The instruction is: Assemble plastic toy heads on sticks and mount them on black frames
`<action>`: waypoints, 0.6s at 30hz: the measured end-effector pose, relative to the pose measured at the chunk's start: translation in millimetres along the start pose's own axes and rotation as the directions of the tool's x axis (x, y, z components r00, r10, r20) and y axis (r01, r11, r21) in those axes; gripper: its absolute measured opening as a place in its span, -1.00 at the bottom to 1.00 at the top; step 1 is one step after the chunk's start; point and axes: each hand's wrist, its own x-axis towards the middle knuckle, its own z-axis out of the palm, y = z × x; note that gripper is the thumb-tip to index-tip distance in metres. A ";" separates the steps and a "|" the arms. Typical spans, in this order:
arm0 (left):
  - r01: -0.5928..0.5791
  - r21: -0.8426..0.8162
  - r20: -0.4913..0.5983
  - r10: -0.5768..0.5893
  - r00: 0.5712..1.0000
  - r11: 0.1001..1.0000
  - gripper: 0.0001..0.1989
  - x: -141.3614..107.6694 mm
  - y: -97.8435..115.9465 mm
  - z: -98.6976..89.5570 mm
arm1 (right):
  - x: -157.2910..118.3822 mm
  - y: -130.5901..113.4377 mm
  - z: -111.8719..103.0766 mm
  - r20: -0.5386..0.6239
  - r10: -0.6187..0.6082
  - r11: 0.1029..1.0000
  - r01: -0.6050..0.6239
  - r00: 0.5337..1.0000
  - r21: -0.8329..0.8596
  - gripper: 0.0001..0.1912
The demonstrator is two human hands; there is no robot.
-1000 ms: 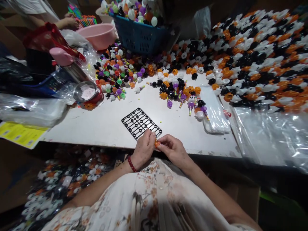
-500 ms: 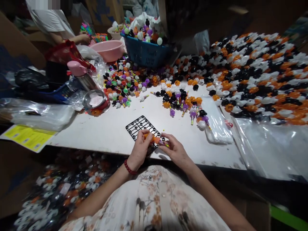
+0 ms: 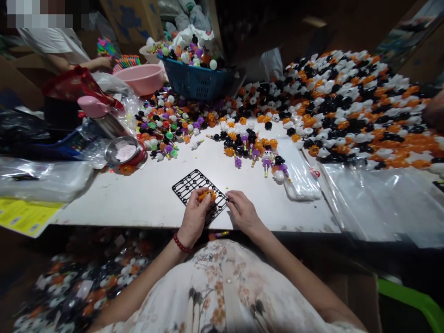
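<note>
My left hand (image 3: pixel 196 212), with a red bead bracelet at the wrist, is closed on an orange pumpkin-shaped plastic piece (image 3: pixel 207 196). It is over a black plastic grid (image 3: pixel 189 180) lying on the white table. My right hand (image 3: pixel 245 213) is at the grid's right corner, fingertips drawn together; what they hold, if anything, I cannot make out. Below the table edge, between my forearms, shows a small tube with an orange end and multicoloured filling (image 3: pixel 219 235); whether it falls or rests on my dress I cannot tell. A tiny yellow bead (image 3: pixel 227 188) lies near my right fingertips.
Black, white and orange pieces form a large heap (image 3: pixel 347 101) at the right. Behind the grid lie small assembled toys (image 3: pixel 243 143). A blue basket (image 3: pixel 194 78), pink basin (image 3: pixel 140 78), pink-lidded flask (image 3: pixel 104 118) and clear bags (image 3: pixel 381 199) surround the work area. Another person's arm (image 3: pixel 93 64) is at upper left.
The coloured tube has left my right hand and is now below the table edge. The pumpkin piece stays in my left hand. The view has turned right, and something blurred appears at the right edge.
</note>
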 end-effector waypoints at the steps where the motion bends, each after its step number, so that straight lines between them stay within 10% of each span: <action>1: 0.002 -0.001 -0.008 -0.002 1.000 1.000 -0.64 -0.3 -1.0 -0.6 | -2.7 1.0 -1.0 0.015 -0.029 0.999 0.030 0.999 -0.038 -0.75; 10: 0.049 -0.043 -0.081 -0.052 0.995 0.998 -0.63 -6.5 6.2 -14.4 | -37.8 5.2 -10.1 0.220 -0.009 0.997 0.024 0.975 -0.067 -0.78; 18: -0.062 0.051 -0.272 0.073 0.960 0.997 -0.53 25.3 12.4 -55.6 | -2.6 3.7 -13.7 0.231 0.080 0.996 -0.086 0.970 0.014 -0.80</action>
